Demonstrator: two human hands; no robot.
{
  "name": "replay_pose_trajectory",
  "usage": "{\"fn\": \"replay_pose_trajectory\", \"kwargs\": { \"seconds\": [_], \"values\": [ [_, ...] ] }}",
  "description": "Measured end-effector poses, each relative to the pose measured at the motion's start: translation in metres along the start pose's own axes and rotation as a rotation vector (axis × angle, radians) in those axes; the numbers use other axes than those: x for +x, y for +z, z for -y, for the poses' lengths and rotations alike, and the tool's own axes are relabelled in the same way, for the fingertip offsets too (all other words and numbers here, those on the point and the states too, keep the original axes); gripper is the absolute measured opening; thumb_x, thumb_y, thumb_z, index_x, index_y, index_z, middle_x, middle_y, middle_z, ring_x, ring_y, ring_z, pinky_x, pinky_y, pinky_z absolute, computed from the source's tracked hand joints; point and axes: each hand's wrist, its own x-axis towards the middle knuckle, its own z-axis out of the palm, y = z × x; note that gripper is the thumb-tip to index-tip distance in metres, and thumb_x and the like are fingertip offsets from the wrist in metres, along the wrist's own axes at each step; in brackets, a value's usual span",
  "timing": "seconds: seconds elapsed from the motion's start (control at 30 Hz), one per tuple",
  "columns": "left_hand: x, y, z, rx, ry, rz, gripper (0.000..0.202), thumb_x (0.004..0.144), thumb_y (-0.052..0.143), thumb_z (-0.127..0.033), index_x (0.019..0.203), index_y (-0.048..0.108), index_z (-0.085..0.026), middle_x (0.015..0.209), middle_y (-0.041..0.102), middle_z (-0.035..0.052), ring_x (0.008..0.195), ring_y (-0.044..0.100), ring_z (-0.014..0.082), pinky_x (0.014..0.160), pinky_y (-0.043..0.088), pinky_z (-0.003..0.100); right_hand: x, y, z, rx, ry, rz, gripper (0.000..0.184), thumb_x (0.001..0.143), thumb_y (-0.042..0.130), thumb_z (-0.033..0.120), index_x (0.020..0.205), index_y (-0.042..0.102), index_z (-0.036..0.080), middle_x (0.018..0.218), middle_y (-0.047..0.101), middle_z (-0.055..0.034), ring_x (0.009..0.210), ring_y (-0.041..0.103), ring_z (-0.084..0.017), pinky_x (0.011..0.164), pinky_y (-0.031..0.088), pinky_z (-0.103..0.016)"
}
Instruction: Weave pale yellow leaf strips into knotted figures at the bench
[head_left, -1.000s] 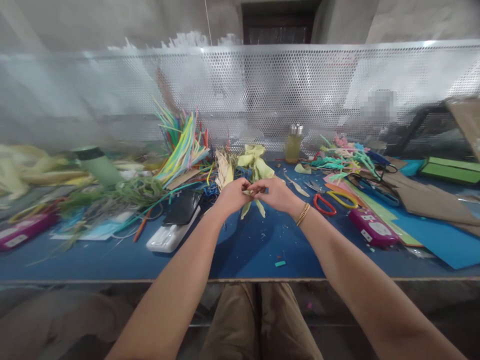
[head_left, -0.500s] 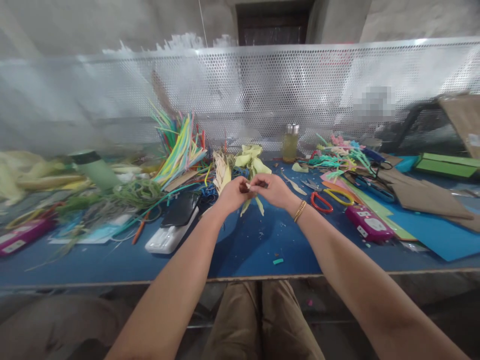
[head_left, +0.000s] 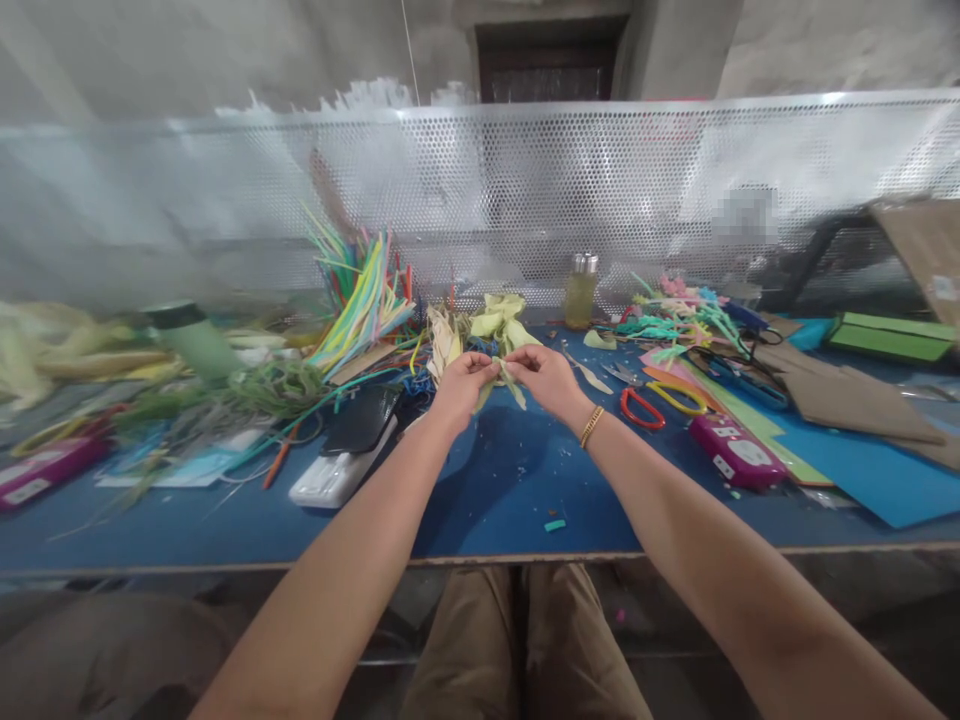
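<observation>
Head camera: above lap point(head_left: 466, 645), near table point(head_left: 495, 515), looking forward and down, perforated panel point(head_left: 540, 170) beyond.

I see a pale green strip point(head_left: 513, 386) over a blue tabletop point(head_left: 502, 500), a gold bracelet point(head_left: 591, 427) to its right; farther right, a red handle point(head_left: 643, 424) and magenta case point(head_left: 737, 452); far left, multicoloured stems point(head_left: 361, 320); beyond, dotted silver mesh point(head_left: 517, 170).

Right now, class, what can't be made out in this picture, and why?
All in the head view:
Pale green strip: gripped parts, hidden by the left hand and right hand.
White box: part of its top, covered by the black slab.
Purple case at far left: one end, cut off by the frame edge.
Yellowish heap: details, blurred.
</observation>
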Motion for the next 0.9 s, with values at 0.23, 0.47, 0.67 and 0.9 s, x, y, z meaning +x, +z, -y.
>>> {"fn": "replay_pose_trajectory", "kwargs": {
  "seconds": [0.23,0.47,0.67,0.9],
  "values": [
    [0.0003,0.0012,-0.0003,-0.081,-0.071,0.043,0.026,0.065,0.078,-0.028,0.076,0.057,-0.017,0.054,0.054,-0.0051,0.045,0.045,0.0071,0.046,0.031,0.020,0.0016,0.0028,-0.0026,0.037,0.074,-0.001,0.018,0.075,0.065,0.033,0.079,0.069,0.016,0.065,0.063,0.0002,0.057,0.051,-0.010,0.054,0.040,-0.023],
    [-0.0001,0.0015,0.0014,-0.075,-0.073,0.096,0.026,0.069,0.077,-0.032,0.077,0.057,-0.018,0.051,0.049,-0.0064,0.042,0.040,0.0061,0.041,0.028,0.019,0.0025,0.0011,-0.0050,-0.061,0.091,-0.046,0.021,0.074,0.066,0.037,0.075,0.069,0.016,0.066,0.066,-0.0008,0.058,0.053,-0.011,0.054,0.040,-0.023],
    [-0.0025,0.0032,-0.0004,-0.098,-0.097,0.117,0.029,0.066,0.080,-0.032,0.074,0.056,-0.018,0.055,0.051,-0.0065,0.047,0.045,0.0061,0.057,0.047,0.022,0.0013,0.0004,-0.0030,-0.079,0.095,-0.028,0.019,0.074,0.065,0.035,0.073,0.068,0.016,0.065,0.065,0.0000,0.058,0.053,-0.011,0.053,0.039,-0.022],
    [-0.0009,0.0012,0.0006,0.061,-0.010,0.094,0.029,0.066,0.080,-0.037,0.080,0.065,-0.017,0.064,0.059,-0.0019,0.057,0.052,0.0093,0.064,0.048,0.026,0.0019,-0.0006,-0.0056,-0.096,0.088,-0.024,0.017,0.074,0.065,0.034,0.075,0.068,0.017,0.067,0.066,-0.0003,0.060,0.056,-0.012,0.054,0.041,-0.023]
  ]
}}
